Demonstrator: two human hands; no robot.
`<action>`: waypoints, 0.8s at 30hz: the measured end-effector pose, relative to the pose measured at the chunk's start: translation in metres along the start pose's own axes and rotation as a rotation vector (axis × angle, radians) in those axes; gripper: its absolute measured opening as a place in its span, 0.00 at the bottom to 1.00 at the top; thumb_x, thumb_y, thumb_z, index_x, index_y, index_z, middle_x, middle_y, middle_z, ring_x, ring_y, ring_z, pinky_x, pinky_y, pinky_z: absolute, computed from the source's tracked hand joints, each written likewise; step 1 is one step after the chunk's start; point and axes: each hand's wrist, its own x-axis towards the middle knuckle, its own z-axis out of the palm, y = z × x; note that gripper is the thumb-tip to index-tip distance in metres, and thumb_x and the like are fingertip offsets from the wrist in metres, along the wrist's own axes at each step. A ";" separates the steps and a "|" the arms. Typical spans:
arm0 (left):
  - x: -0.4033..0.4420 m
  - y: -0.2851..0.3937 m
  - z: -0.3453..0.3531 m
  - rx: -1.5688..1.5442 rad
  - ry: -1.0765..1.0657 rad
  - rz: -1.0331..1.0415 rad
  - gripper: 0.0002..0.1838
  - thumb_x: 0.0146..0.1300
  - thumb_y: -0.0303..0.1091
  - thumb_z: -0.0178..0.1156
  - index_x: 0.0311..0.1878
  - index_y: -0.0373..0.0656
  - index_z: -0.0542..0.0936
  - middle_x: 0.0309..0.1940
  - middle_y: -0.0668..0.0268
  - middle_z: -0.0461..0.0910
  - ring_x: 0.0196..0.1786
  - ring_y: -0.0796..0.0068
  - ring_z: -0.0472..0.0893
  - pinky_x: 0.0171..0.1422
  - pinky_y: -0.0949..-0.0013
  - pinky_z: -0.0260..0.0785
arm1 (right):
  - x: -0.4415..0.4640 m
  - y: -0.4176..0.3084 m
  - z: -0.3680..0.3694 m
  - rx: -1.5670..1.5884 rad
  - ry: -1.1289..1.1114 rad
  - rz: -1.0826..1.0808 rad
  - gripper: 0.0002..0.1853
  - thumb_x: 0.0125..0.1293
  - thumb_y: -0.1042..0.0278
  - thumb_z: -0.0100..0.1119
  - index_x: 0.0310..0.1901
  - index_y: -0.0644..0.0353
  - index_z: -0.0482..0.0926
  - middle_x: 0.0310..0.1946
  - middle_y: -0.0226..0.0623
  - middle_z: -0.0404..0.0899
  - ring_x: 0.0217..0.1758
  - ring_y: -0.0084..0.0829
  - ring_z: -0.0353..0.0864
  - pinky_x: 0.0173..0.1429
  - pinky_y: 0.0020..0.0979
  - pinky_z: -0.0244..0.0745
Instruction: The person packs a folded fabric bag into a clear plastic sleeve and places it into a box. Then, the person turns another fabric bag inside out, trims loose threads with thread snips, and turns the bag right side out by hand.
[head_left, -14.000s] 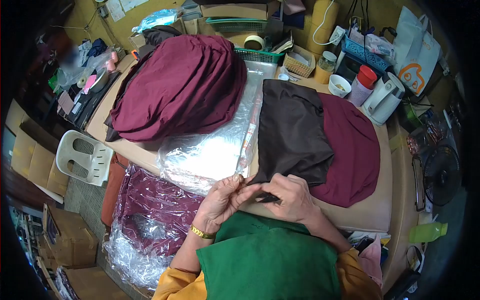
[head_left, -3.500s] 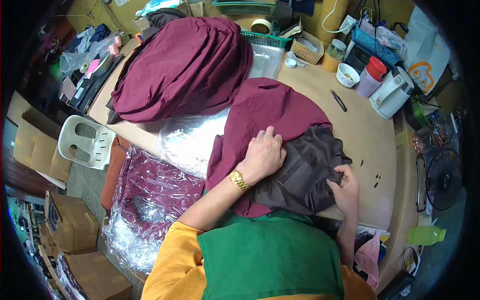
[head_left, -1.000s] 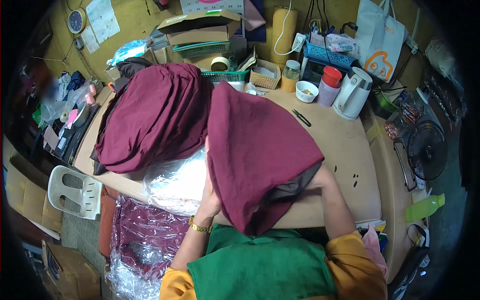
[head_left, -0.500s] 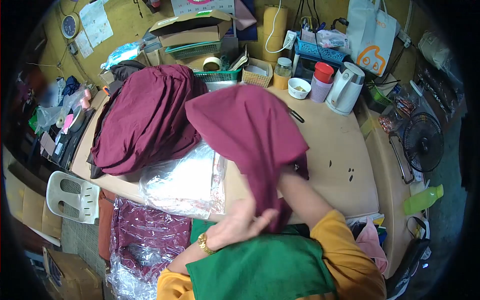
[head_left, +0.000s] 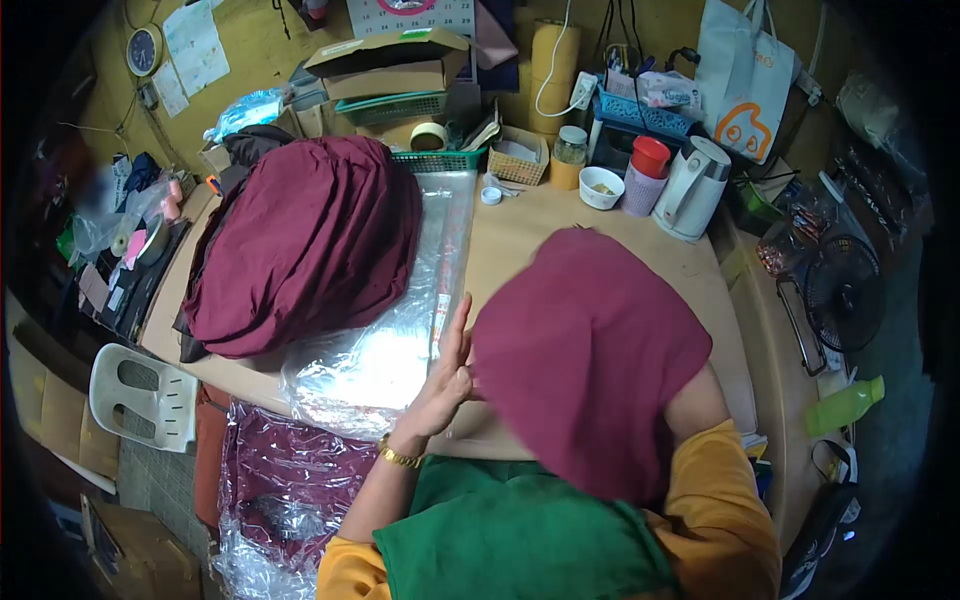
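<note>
A loose maroon cloth, which looks like part of a garment, hangs raised over the table's front right part. My left hand, with a gold bracelet at the wrist, is at the cloth's left edge. Its fingers point up and are stretched out; whether they touch the cloth is unclear. My right forearm goes in under the cloth, which hides my right hand and its fingers. Left of my left hand lie clear plastic bags in a flat stack. Behind them a big heap of maroon garments rests on the table.
Maroon items in clear plastic lie low at the front left. Along the back stand a green basket, a jar, a white bowl, a red-lidded cup and a white kettle. A black fan is at the right.
The cloth has swung right and spread wider over my right arm. My left hand has lifted from near my lap to the cloth's left edge, fingers now upright. More of the plastic bags shows.
</note>
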 end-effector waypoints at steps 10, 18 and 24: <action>0.026 -0.003 0.029 -0.401 0.108 -0.474 0.43 0.71 0.69 0.31 0.78 0.47 0.47 0.77 0.62 0.52 0.75 0.62 0.61 0.77 0.55 0.56 | 0.003 -0.001 0.048 0.203 0.225 0.026 0.25 0.64 0.59 0.61 0.60 0.60 0.73 0.58 0.44 0.76 0.64 0.41 0.73 0.70 0.40 0.65; 0.064 -0.067 -0.024 -0.567 -0.068 -0.249 0.20 0.74 0.44 0.53 0.59 0.38 0.76 0.53 0.64 0.80 0.52 0.77 0.80 0.57 0.71 0.73 | -0.046 0.023 0.095 0.354 0.380 0.225 0.23 0.64 0.60 0.60 0.59 0.60 0.74 0.57 0.45 0.76 0.63 0.41 0.74 0.69 0.41 0.66; 0.074 -0.070 -0.006 -0.262 0.143 -0.346 0.09 0.69 0.35 0.62 0.37 0.41 0.83 0.25 0.79 0.79 0.24 0.92 0.73 0.29 0.82 0.65 | -0.057 0.027 0.109 0.398 0.408 0.279 0.22 0.65 0.61 0.60 0.59 0.61 0.74 0.56 0.45 0.77 0.63 0.41 0.74 0.68 0.41 0.66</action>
